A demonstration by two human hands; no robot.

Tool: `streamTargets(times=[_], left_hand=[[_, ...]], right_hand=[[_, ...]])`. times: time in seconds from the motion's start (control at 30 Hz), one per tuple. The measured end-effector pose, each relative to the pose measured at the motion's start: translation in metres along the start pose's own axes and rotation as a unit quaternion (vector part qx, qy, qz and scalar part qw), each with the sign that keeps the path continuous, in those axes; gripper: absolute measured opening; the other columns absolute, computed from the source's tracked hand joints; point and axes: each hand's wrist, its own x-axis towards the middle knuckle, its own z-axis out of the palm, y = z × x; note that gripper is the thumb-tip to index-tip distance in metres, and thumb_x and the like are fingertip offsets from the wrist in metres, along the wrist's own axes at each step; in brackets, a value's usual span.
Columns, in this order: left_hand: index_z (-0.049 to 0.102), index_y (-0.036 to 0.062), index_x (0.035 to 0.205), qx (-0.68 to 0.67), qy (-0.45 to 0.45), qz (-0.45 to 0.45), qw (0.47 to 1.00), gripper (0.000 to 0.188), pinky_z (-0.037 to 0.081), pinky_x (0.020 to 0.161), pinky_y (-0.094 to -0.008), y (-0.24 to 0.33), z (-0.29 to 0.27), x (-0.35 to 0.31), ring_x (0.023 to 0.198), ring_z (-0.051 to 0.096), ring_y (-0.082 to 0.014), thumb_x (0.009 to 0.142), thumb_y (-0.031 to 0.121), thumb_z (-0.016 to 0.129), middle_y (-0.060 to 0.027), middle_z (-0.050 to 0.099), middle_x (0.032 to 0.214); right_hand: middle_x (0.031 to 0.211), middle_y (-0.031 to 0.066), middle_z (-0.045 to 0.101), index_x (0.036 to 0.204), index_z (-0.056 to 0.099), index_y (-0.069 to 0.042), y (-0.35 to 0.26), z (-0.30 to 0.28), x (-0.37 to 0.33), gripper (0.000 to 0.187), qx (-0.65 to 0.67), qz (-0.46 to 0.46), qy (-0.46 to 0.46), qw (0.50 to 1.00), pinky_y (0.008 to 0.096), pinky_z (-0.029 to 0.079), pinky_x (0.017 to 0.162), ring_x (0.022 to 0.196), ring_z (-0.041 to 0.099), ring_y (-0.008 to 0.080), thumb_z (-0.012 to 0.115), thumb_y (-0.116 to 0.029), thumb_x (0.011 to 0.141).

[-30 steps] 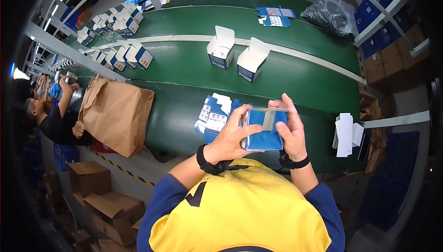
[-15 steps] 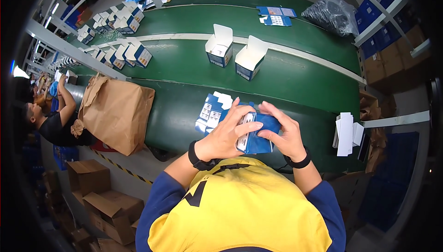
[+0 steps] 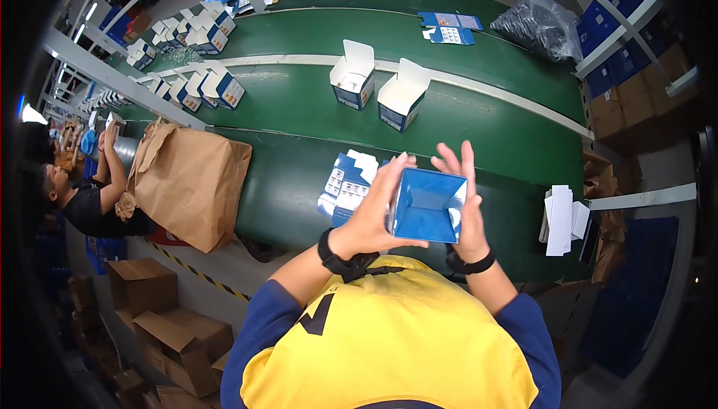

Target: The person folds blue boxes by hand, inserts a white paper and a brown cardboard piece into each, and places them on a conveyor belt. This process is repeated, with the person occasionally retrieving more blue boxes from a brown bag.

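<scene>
Between my hands, above the near green belt, is a blue carton box with its square blue end facing up. My left hand grips the box along its left side, the fingers partly hidden behind it. Against the right side presses my right hand, its fingers pointing up and away past the box edge. Flat blue-and-white cartons lie on the belt just beyond my left hand, partly covered by it. Farther off stand two white-lined boxes with raised lids, a left one and a right one.
A big brown paper bag stands at the left. White card strips lie at the right end. Several open boxes line the belts far left, near a co-worker. A dark plastic bag sits far right.
The box has been tipped so that its square blue end faces up; its printed side showed before. My right hand has shifted to its right side, with fingers raised.
</scene>
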Motion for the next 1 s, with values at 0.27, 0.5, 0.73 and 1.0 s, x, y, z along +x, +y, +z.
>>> streamTargets(times=[0.27,0.5,0.73,1.0], left_hand=[[0.018,0.0091,0.139,-0.015,-0.003,-0.032,0.999,0.108,0.021,0.106,-0.0474,-0.014,0.012,0.013,0.135,0.02,-0.0351,0.057,0.026,0.086,-0.022,0.02,0.144],[0.029,0.0137,0.134,0.377,-0.114,0.288,0.873,0.082,0.024,0.106,-0.0488,-0.065,-0.006,0.008,0.134,0.022,-0.0349,0.067,0.014,0.076,-0.0143,0.033,0.14],[0.035,0.0061,0.131,0.321,0.038,-0.351,0.879,0.079,0.04,0.093,-0.0469,-0.134,-0.015,-0.053,0.117,0.043,-0.0334,0.064,0.018,0.077,-0.0179,0.044,0.124],[0.043,0.003,0.12,0.415,-0.018,-0.458,0.786,0.078,0.043,0.084,-0.0436,-0.166,0.016,-0.09,0.105,0.049,-0.0319,0.056,0.026,0.081,-0.014,0.049,0.112]], right_hand=[[0.145,0.0131,0.019,0.144,0.005,-0.009,0.026,-0.024,-0.001,0.09,0.066,0.027,0.065,0.995,0.0386,0.023,0.107,0.133,0.022,0.0272,0.035,-0.068,0.083],[0.131,0.0118,0.043,0.137,0.024,-0.004,0.044,-0.088,0.025,0.079,0.187,0.349,-0.04,0.917,0.0357,0.041,0.095,0.116,0.048,0.025,0.058,-0.047,0.081],[0.13,0.0166,0.043,0.139,0.015,-0.002,0.147,-0.14,0.108,0.097,-0.202,0.086,0.083,0.972,0.0334,0.038,0.098,0.117,0.047,0.0274,0.075,-0.009,0.063],[0.132,0.0258,0.039,0.142,0.005,-0.004,0.211,-0.144,0.101,0.1,-0.404,0.059,0.166,0.898,0.0348,0.035,0.1,0.12,0.043,0.0358,0.071,-0.011,0.067]])
